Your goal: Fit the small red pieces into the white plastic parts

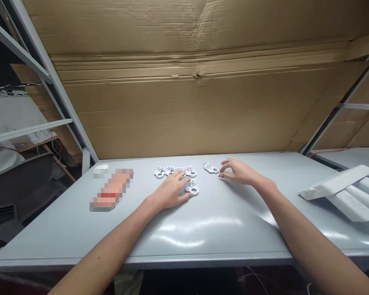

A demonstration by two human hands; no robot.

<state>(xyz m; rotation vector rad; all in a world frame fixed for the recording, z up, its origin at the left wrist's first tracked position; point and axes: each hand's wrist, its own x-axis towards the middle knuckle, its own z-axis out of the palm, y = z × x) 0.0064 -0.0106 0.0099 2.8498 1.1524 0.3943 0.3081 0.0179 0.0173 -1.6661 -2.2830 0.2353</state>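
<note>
Several small white plastic parts with round holes lie on the table; a row of them [160,171] sits behind my left hand [172,191]. That hand rests low over the group with its fingers spread, partly covering some parts. Its thumb and forefinger lie at two edges of one nearer white part [192,187]. To the right, another white part [210,168] lies alone, slightly tilted in direction. Just beside it, my right hand [236,171] has thumb and forefinger brought together at a tiny dark thing, too small to make out.
A blurred-out reddish object [112,190] and a small white item [101,171] lie at the left of the grey table [203,241]. White packaging-like pieces [338,184] are stacked at the right. Cardboard [184,114] walls the back, between metal frame posts [53,78].
</note>
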